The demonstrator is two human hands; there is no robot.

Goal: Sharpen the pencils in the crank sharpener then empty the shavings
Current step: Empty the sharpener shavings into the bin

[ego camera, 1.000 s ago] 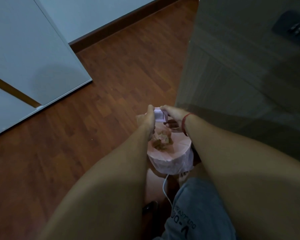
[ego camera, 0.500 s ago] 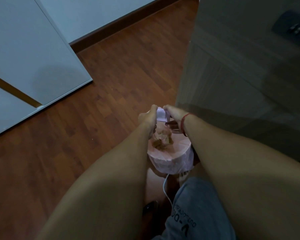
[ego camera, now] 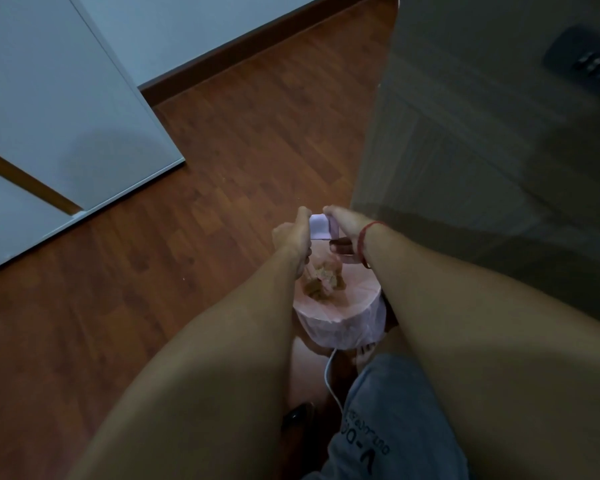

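From the head camera, looking steeply down, both forearms reach out over a small round bin that stands on the wooden floor. The bin is lined with a thin pink bag whose edge is folded down over the rim. Inside it lies a heap of pale brown, crumpled-looking scraps; whether these are shavings or other rubbish is too blurred to tell.

Above the far side of the bin, the left hand and the right hand hold a small pale lilac box between them, fingers closed on its two sides, one hand at each end. It looks like the sharpener's shavings drawer, though its opening cannot be made out. A red band circles the right wrist.

A white cable trails on the floor beside the bin's near side. A grey cabinet rises just right of the hands, and a white door panel stands to the left.
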